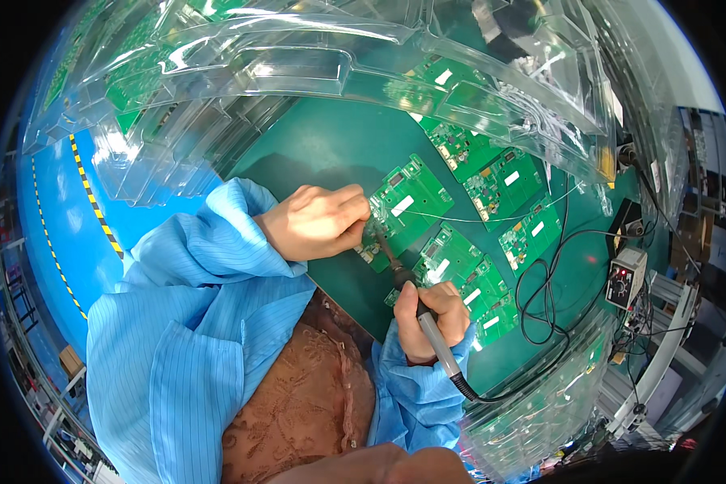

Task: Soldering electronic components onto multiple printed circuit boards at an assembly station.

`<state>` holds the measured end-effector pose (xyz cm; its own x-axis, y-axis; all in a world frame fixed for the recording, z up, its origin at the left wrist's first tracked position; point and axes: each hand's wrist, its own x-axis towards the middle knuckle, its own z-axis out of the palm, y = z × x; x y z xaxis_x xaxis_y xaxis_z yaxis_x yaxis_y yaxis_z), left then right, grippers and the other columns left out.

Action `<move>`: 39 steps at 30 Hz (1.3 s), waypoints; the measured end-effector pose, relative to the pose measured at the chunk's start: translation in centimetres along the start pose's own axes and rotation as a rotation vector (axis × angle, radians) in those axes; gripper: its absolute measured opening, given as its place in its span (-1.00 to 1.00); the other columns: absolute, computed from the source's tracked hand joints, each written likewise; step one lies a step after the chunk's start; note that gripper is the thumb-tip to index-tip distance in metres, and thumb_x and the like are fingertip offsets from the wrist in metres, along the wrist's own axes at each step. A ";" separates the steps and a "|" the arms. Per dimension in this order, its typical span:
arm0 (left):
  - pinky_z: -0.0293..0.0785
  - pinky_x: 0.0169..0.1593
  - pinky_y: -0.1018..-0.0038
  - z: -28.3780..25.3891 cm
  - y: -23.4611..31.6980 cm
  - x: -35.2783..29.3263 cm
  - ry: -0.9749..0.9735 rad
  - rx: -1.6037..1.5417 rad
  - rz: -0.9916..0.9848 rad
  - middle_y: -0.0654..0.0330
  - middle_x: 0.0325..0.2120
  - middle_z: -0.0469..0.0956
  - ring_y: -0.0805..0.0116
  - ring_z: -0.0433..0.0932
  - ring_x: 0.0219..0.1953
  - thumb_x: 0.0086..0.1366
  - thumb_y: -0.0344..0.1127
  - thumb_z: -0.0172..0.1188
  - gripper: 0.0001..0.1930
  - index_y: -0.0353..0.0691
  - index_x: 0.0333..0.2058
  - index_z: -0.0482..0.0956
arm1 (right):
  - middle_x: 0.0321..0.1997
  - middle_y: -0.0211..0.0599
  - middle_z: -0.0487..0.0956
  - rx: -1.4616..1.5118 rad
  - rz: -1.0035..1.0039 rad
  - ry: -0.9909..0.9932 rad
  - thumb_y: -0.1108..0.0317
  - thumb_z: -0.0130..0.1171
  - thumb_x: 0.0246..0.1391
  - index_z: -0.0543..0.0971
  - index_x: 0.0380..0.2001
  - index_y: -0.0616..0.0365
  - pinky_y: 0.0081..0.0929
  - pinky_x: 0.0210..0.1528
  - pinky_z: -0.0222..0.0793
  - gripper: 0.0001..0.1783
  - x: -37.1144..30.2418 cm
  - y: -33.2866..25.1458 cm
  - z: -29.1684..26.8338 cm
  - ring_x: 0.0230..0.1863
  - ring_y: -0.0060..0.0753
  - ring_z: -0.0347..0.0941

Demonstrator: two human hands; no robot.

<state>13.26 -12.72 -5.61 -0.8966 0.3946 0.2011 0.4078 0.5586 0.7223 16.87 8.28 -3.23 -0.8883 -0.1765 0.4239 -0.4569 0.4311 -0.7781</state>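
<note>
My right hand (434, 321) is closed around the grey handle of a soldering iron (437, 340), its tip pointing up and left onto a green circuit board (427, 194). Fingers pinched, my left hand (319, 222) is at that board's left edge, close to the iron's tip. A thin strand of solder wire (476, 219) runs from those fingertips across the board toward the right. The exact contact of tip and wire is hard to make out. Just right of the iron lie several more green boards (452, 254), partly overlapping.
Further boards (504, 184) lie on the green mat (339, 137). Clear plastic trays (290, 73) arch over the far side; others with boards (540, 395) are at lower right. A black cable (532, 302) loops near a soldering station (625, 278) at right.
</note>
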 end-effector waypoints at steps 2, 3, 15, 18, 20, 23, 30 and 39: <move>0.36 -0.56 0.24 0.1 0.0 0.0 -0.002 -0.001 0.006 0.13 -0.53 0.34 0.09 0.44 -0.58 0.05 -0.50 0.09 -0.90 -0.27 -0.48 0.34 | -0.78 -0.30 0.38 0.000 -0.018 0.006 0.63 0.27 -0.27 0.35 -0.58 0.19 -0.50 -0.68 0.13 -0.73 0.1 -0.1 0.2 -0.78 -0.38 0.26; 0.36 -0.56 0.24 0.0 0.1 0.0 -0.006 -0.001 0.006 0.14 -0.53 0.34 0.09 0.44 -0.57 0.06 -0.49 0.09 -0.91 -0.26 -0.48 0.34 | -0.81 -0.30 0.36 0.001 -0.036 0.010 0.64 0.24 -0.24 0.32 -0.58 0.19 -0.53 -0.68 0.06 -0.73 0.1 -0.1 0.3 -0.80 -0.45 0.20; 0.39 -0.60 0.37 0.1 0.1 -0.1 -0.012 0.053 0.039 0.16 -0.57 0.38 0.19 0.46 -0.62 -0.01 -0.52 0.19 -0.88 -0.30 -0.47 0.42 | -0.77 -0.29 0.41 0.017 -0.005 0.024 0.63 0.30 -0.36 0.40 -0.61 0.16 -0.51 -0.66 0.20 -0.73 -0.1 0.0 0.4 -0.78 -0.33 0.32; 0.39 -0.60 0.36 0.2 0.0 -0.1 -0.014 0.053 0.041 0.17 -0.57 0.37 0.19 0.46 -0.62 -0.01 -0.52 0.19 -0.88 -0.30 -0.48 0.43 | -0.77 -0.30 0.41 0.017 -0.003 0.037 0.63 0.30 -0.36 0.40 -0.61 0.17 -0.52 -0.66 0.19 -0.73 -0.2 0.1 0.6 -0.78 -0.34 0.31; 0.39 -0.60 0.36 0.2 0.0 0.0 -0.018 0.049 0.043 0.17 -0.57 0.37 0.19 0.46 -0.62 -0.01 -0.52 0.19 -0.88 -0.30 -0.48 0.43 | -0.77 -0.30 0.41 0.017 -0.004 0.043 0.63 0.31 -0.37 0.40 -0.61 0.17 -0.52 -0.66 0.19 -0.73 -0.1 0.1 0.5 -0.78 -0.34 0.31; 0.38 -0.55 0.26 0.1 0.0 0.1 -0.053 0.014 0.017 0.15 -0.52 0.36 0.10 0.46 -0.57 0.07 -0.48 0.09 -0.91 -0.27 -0.46 0.35 | -0.77 -0.30 0.41 0.021 -0.006 0.045 0.63 0.31 -0.37 0.40 -0.62 0.16 -0.52 -0.67 0.19 -0.73 0.1 0.0 0.6 -0.78 -0.34 0.31; 0.36 -0.58 0.31 -0.5 0.1 0.4 0.029 0.053 0.008 0.16 -0.57 0.39 0.14 0.45 -0.61 0.02 -0.49 0.14 -0.87 -0.24 -0.48 0.35 | -0.78 -0.28 0.39 0.085 0.033 0.113 0.64 0.28 -0.32 0.37 -0.57 0.18 -0.50 -0.68 0.16 -0.72 0.2 0.1 -0.9 -0.79 -0.32 0.29; 0.37 -0.58 0.35 -0.8 5.7 3.0 0.062 -0.165 0.213 0.15 -0.60 0.43 0.19 0.46 -0.65 0.05 -0.46 0.22 -0.87 -0.25 -0.47 0.42 | -0.63 -0.21 0.46 0.302 0.045 0.390 0.50 0.15 -0.04 0.41 -0.18 0.27 -0.58 -0.50 0.20 -0.70 -0.8 -1.1 -3.8 -0.63 -0.48 0.28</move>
<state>12.74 -8.92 -0.40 -0.8044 0.4426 0.3964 0.5594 0.3395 0.7561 18.21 11.28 -0.95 -0.8505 0.2052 0.4843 -0.4628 0.1453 -0.8745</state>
